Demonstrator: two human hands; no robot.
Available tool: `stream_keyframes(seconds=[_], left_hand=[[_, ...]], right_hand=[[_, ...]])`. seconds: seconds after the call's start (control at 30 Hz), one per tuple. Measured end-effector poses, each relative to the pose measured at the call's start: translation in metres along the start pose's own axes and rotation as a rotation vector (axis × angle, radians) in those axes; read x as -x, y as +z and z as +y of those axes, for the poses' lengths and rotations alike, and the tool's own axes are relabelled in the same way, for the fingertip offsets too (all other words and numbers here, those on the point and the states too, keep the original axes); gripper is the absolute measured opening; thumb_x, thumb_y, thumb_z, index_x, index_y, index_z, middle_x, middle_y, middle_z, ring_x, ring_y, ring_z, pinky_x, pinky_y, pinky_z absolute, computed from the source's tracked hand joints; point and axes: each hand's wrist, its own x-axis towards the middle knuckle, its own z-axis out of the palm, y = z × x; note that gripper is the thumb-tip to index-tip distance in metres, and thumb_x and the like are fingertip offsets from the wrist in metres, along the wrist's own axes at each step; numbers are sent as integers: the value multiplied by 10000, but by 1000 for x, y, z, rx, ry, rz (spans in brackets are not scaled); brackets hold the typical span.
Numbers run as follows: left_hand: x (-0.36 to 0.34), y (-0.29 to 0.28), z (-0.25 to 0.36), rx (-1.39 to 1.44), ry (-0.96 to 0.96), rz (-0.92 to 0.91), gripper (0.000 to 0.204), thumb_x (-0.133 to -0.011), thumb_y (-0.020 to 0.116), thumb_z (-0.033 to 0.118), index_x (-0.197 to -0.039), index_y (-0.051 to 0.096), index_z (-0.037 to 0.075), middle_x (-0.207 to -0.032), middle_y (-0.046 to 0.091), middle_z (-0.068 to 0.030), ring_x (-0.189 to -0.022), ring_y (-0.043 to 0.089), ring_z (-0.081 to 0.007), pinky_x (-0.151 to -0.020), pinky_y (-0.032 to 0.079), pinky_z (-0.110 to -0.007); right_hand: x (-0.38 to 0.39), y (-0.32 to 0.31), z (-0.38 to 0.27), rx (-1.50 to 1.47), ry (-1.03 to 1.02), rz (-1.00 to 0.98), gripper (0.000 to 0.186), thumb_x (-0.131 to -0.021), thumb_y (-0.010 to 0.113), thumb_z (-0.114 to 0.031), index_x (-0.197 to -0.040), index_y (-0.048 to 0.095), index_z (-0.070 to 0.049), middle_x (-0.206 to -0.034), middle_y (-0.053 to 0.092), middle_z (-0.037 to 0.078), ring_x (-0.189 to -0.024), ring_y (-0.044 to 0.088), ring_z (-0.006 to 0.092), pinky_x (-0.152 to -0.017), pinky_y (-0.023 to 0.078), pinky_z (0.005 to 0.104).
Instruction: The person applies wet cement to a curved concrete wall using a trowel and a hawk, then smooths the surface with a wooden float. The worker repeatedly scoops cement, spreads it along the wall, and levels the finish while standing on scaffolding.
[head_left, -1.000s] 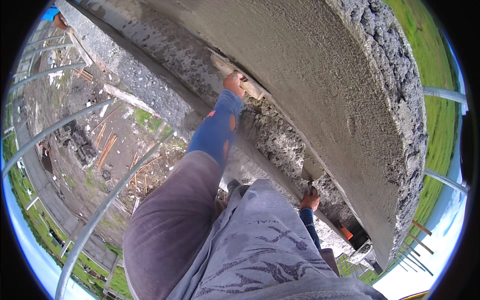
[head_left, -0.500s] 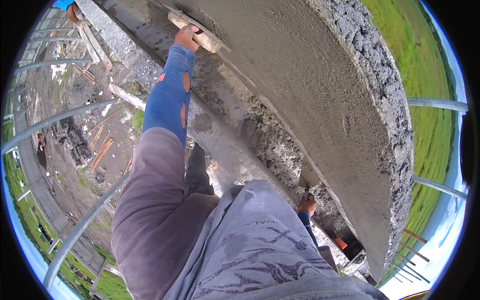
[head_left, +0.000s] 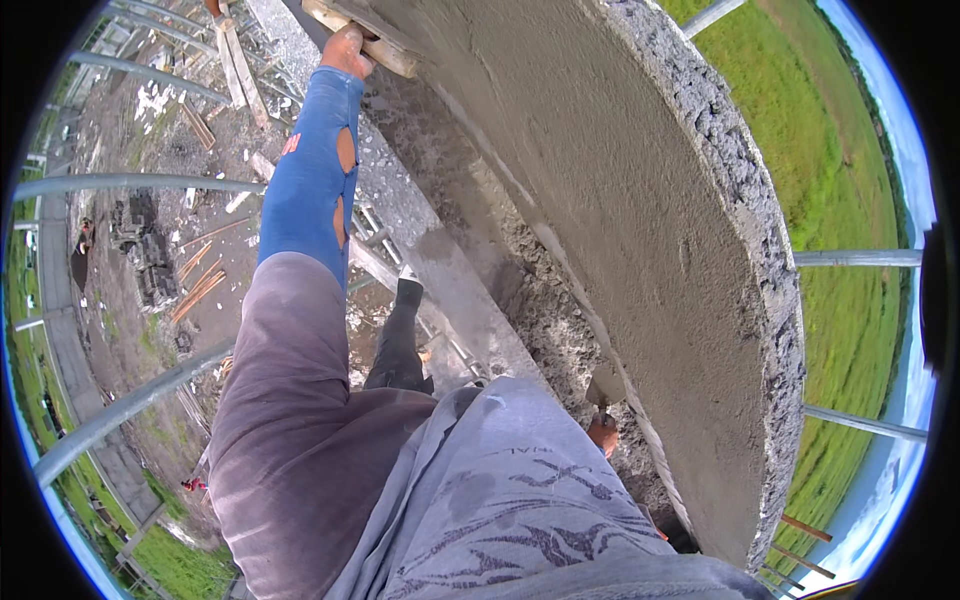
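My left hand (head_left: pixel 347 52), on a stretched arm in a torn blue sleeve, is closed on a wooden float (head_left: pixel 392 56) at the top of the picture. The float lies against the wet grey mortar of a curved wall (head_left: pixel 620 220), near its lower edge. Down by my right side, my right hand (head_left: pixel 603 437) is closed round the handle of a trowel (head_left: pixel 604 384). The trowel's blade is over rough mortar (head_left: pixel 545 310) beside the wall's foot. My shirt partly hides the right hand and forearm.
A concrete ledge (head_left: pixel 455 255) runs along the wall, with my dark boot (head_left: pixel 402 335) beside it. Metal pipes (head_left: pixel 140 182) cross on the left above ground strewn with timber and blocks (head_left: pixel 145 255). Rough concrete (head_left: pixel 735 150) edges the wall; grass lies beyond.
The view has shifted, and my left hand with the float sits higher in the picture, farther from me. My right hand still holds the trowel, now more covered by my shirt.
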Motion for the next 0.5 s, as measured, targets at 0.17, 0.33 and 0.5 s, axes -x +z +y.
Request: stream_keyframes(seconds=[0.17,0.33,0.5], left_hand=[[98,-8,-157,176,-445,182,358,-931,512,3,-1285,525,51,-1316,574,-142,-1225,546,-378,-1054,455,-647],[213,-2,-318,136,-705,189,322,-872,593,48,-1191,559,18,-1260,596,-166,-1172,576,-371,-1017,468,-618],[329,-7,-414,93,-955,103,367,-827,627,20,-1184,569,79,-1190,617,-141,-1076,623,-314,-927,525,-571]], right_hand=[[-5,9,9,46,-57,24,402,-894,684,-349,-1199,702,-88,-1070,737,208,-1001,700,419,-869,542,514],[-7,12,12,-21,10,40,336,-887,674,-370,-1151,713,-164,-1071,740,170,-1027,694,390,-869,537,506],[-3,6,2,-7,49,38,368,-892,671,-425,-1151,709,-166,-1072,740,169,-1035,690,388,-879,528,502]])
